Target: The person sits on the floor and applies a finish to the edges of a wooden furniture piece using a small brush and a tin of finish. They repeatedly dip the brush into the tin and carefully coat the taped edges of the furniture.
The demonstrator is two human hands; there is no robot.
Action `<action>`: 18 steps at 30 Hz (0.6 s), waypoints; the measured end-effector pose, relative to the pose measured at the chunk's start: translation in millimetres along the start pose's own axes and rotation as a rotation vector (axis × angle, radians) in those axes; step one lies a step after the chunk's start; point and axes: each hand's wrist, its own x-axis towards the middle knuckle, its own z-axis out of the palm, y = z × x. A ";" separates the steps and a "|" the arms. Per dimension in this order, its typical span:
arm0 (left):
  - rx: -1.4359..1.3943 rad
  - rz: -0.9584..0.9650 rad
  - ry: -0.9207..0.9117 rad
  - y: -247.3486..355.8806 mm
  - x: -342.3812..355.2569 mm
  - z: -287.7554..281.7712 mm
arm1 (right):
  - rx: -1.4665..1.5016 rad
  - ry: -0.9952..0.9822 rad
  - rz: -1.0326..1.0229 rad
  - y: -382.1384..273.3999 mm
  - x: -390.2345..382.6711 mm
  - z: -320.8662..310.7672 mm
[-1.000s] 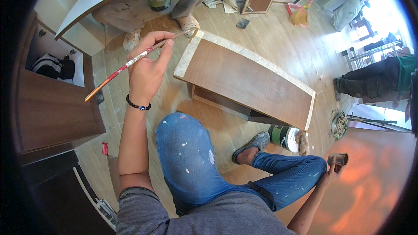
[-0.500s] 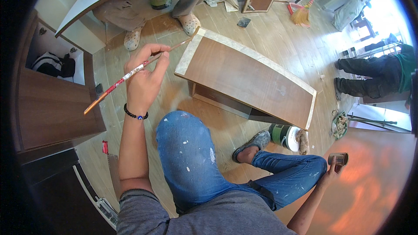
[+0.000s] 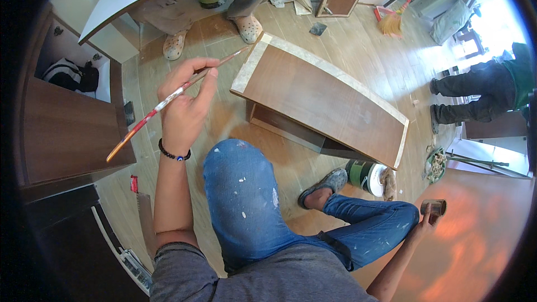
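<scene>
The left hand [image 3: 184,113] is closed in a pinch on a thin, round-handled paintbrush [image 3: 148,115] with red, white and orange-brown paint along its handle. The brush slants from near left to far right, its tip just beside the far-left corner of a long brown wooden panel [image 3: 321,98] edged with pale strips [image 3: 338,76] along its left, far and right sides; whether the tip touches that corner cannot be told. The panel lies face up on top of a brown wooden box frame [image 3: 285,124], in the middle of the scene. The right hand [image 3: 429,221], at the near right, is wrapped around a small, brownish cylindrical can [image 3: 433,207], beside the bent knee of the blue, paint-flecked jeans [image 3: 240,190]. A dark green and white bucket [image 3: 358,172] stands near the panel's right end, on the light wood-look floor [image 3: 358,42]. At the left, a handsaw [image 3: 146,218] with a red handle lies near the left forearm.
</scene>
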 end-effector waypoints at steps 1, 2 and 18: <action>0.005 -0.021 -0.026 0.1 1.7 0.2 | 0.010 -0.005 -0.005 0.9 0.3 0.3; 0.009 -0.043 -0.058 -0.4 2.8 1.3 | 0.017 -0.008 -0.007 0.3 -1.4 0.2; -0.088 -0.182 0.096 -3.6 -25.7 -29.1 | -0.027 -0.002 -0.012 -9.3 -6.5 5.3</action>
